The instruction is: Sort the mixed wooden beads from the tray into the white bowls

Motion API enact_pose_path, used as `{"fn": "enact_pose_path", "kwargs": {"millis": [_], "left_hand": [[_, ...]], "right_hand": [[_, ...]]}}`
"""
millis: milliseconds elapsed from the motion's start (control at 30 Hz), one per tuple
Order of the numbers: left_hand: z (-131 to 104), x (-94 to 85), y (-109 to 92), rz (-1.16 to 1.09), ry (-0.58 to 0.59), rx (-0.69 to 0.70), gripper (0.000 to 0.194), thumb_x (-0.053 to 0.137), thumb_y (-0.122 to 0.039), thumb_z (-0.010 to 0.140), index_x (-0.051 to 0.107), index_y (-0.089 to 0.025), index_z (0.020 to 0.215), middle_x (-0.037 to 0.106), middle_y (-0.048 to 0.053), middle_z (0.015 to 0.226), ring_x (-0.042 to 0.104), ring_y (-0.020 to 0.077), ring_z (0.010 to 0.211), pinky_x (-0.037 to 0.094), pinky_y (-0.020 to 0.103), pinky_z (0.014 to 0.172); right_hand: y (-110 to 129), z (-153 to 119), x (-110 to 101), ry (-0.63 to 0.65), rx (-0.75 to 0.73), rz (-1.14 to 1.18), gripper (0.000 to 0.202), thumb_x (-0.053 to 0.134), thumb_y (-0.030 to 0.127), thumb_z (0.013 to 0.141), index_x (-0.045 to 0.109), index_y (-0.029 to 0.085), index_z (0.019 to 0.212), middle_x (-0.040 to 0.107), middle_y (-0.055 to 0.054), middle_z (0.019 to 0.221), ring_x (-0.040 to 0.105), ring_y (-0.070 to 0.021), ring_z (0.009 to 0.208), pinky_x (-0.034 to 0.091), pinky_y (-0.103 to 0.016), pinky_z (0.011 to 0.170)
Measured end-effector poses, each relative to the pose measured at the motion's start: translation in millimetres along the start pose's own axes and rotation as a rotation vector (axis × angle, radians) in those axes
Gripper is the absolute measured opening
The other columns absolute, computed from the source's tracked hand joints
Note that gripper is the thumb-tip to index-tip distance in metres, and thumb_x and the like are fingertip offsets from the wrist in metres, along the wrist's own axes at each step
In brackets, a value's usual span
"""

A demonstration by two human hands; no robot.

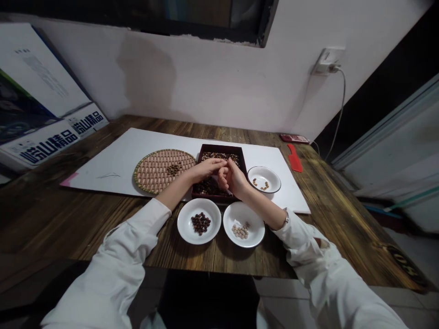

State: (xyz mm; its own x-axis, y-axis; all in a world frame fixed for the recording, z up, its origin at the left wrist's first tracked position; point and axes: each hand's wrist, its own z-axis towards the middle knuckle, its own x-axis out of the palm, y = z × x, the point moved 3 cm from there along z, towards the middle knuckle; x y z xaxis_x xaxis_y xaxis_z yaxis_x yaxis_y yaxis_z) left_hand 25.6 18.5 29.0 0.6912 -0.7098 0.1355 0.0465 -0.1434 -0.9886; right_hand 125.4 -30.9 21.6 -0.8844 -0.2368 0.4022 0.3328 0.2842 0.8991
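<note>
Stretches left forearm (pixel 176 188) and right forearm (pixel 265 208) forward, slanting inward; holds left hand (pixel 206 168) and right hand (pixel 235 180) close together over the dark red tray (pixel 222 148), with right fingers (pixel 223 177) curled, left fingers (pixel 217 163) extended.

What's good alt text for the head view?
Left hand and right hand are close together over a dark box of small pieces. Two white bowls sit in front, a third bowl to the right, a woven tray to the left, each holding some.
</note>
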Motion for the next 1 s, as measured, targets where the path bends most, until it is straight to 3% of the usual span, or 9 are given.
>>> {"fn": "enact_pose_path", "kwargs": {"millis": [233, 500, 667, 833, 1000], "left_hand": [[0.5, -2.8, 1.8, 0.017, -0.014, 0.009, 0.027, 0.069, -0.037, 0.083, 0.059, -0.012, 0.083, 0.065, -0.001, 0.063, 0.061, 0.0087, 0.057, 0.046, 0.019, 0.061], [1.4, -4.2, 3.8, 0.045, 0.032, 0.048, 0.035, 0.068, -0.046, 0.081, 0.055, -0.014, 0.077, 0.063, -0.001, 0.062, 0.061, 0.0096, 0.057, 0.047, 0.020, 0.058], [-2.0, -0.6, -0.2, 0.067, -0.001, 0.034, 0.029, 0.065, -0.041, 0.084, 0.056, -0.013, 0.082, 0.062, -0.001, 0.061, 0.061, 0.0102, 0.056, 0.047, 0.020, 0.056], [-0.9, -1.5, 4.7, 0.101, -0.010, 0.030, 0.021, 0.054, -0.034, 0.089, 0.053, -0.015, 0.080, 0.062, -0.001, 0.058, 0.062, 0.0115, 0.056, 0.050, 0.022, 0.060], [2.6, -4.7, 8.9, 0.101, 0.012, 0.043, 0.027, 0.056, -0.041, 0.089, 0.054, -0.015, 0.082, 0.063, -0.001, 0.060, 0.064, 0.0126, 0.057, 0.051, 0.024, 0.061]], "right_hand": [[-0.3, -0.1, 0.5, 0.006, 0.024, 0.086, 0.064, 0.019, 0.051, 0.102, 0.044, 0.019, 0.053, 0.036, 0.004, 0.036, 0.028, -0.0075, 0.031, 0.023, -0.020, 0.037], [1.6, -1.6, 3.0, 0.028, -0.011, 0.098, 0.063, 0.021, 0.049, 0.103, 0.045, 0.018, 0.053, 0.036, 0.005, 0.035, 0.028, -0.0072, 0.031, 0.024, -0.020, 0.037], [1.4, -2.8, 3.4, 0.013, -0.026, 0.071, 0.060, 0.030, 0.052, 0.101, 0.047, 0.018, 0.054, 0.036, 0.005, 0.036, 0.029, -0.0065, 0.032, 0.024, -0.019, 0.038], [1.2, -3.7, 3.9, -0.027, -0.043, 0.031, 0.052, 0.033, 0.040, 0.101, 0.050, 0.017, 0.057, 0.035, 0.006, 0.037, 0.028, -0.0061, 0.032, 0.021, -0.018, 0.036], [2.9, -5.6, 6.3, -0.021, -0.033, 0.014, 0.049, 0.029, 0.035, 0.100, 0.052, 0.017, 0.059, 0.036, 0.005, 0.037, 0.028, -0.0062, 0.031, 0.023, -0.018, 0.036]]}}
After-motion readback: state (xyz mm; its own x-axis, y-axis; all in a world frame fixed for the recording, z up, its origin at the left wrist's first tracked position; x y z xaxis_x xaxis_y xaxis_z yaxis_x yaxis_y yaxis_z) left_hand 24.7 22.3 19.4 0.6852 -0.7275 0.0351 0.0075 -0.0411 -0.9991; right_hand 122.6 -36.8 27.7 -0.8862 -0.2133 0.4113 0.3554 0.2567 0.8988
